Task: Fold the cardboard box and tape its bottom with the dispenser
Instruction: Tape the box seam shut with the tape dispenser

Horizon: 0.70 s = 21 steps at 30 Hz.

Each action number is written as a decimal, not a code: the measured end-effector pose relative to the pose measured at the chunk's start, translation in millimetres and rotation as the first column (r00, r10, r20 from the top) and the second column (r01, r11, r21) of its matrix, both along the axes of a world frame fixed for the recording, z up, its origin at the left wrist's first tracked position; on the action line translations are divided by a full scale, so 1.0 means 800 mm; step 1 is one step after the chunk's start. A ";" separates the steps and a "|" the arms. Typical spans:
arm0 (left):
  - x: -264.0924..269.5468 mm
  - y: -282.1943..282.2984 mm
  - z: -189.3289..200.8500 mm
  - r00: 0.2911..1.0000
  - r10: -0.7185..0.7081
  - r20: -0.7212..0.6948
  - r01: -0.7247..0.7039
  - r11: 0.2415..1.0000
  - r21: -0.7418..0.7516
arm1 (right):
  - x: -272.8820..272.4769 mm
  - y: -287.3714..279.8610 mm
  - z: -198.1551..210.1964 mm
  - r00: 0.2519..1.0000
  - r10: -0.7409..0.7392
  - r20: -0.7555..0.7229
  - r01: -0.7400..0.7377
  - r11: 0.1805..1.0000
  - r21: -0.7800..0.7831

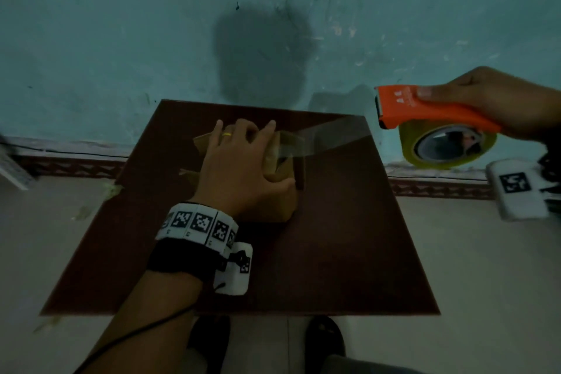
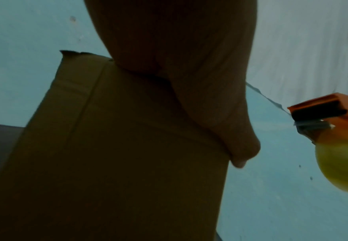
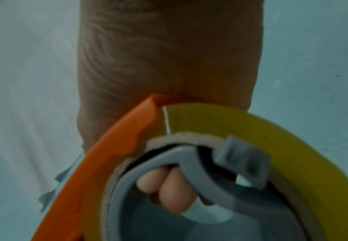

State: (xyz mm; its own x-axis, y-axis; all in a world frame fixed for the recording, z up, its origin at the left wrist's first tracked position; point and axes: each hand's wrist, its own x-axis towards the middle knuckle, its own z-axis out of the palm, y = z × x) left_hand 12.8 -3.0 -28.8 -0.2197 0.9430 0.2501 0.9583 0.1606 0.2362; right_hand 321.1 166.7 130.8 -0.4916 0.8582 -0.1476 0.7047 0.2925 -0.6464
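A small cardboard box (image 1: pixel 282 206) stands in the middle of the dark brown table (image 1: pixel 334 252). My left hand (image 1: pixel 239 161) lies over its top, fingers spread across the far edge and thumb down the right side. In the left wrist view the thumb (image 2: pixel 210 89) presses the box's side panel (image 2: pixel 127 163). My right hand (image 1: pixel 501 100) grips the orange tape dispenser (image 1: pixel 425 112) with its yellow roll (image 1: pixel 406 137), raised off the table's far right corner. A clear tape strip (image 1: pixel 328 137) runs from the box to the dispenser's blade. Two fingertips (image 3: pixel 164 187) curl through the grey hub.
A teal wall (image 1: pixel 151 40) rises just behind the table, with a patterned skirting and a cable along it. Pale floor surrounds the table. My two dark shoes (image 1: pixel 209 340) show under the near edge. A white object (image 1: pixel 12 167) leans at the far left.
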 end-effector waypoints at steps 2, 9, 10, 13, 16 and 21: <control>-0.005 -0.003 0.005 0.968 0.033 0.248 -0.058 0.994 0.095 | -0.012 -0.006 0.014 0.999 0.011 -0.033 -0.011 1.000 0.027; 0.009 -0.021 -0.036 0.625 -0.101 0.774 -0.113 0.969 0.218 | -0.069 -0.028 0.042 0.991 0.127 -0.031 -0.125 0.989 0.077; 0.010 -0.021 -0.045 0.646 -0.112 0.755 -0.073 0.975 0.207 | -0.078 -0.032 0.045 0.988 0.155 -0.004 -0.155 0.984 0.091; 0.007 -0.018 -0.063 0.625 -0.097 0.775 -0.003 0.992 0.127 | -0.101 -0.043 0.046 0.975 0.195 0.104 -0.206 0.973 0.107; 0.003 -0.020 -0.080 0.604 -0.099 0.791 0.013 0.993 0.114 | -0.119 -0.053 0.037 0.955 0.209 0.211 -0.231 0.969 0.085; 0.000 -0.020 -0.100 0.598 -0.110 0.794 0.023 0.993 0.120 | -0.133 -0.058 0.027 0.941 0.224 0.254 -0.248 0.966 0.068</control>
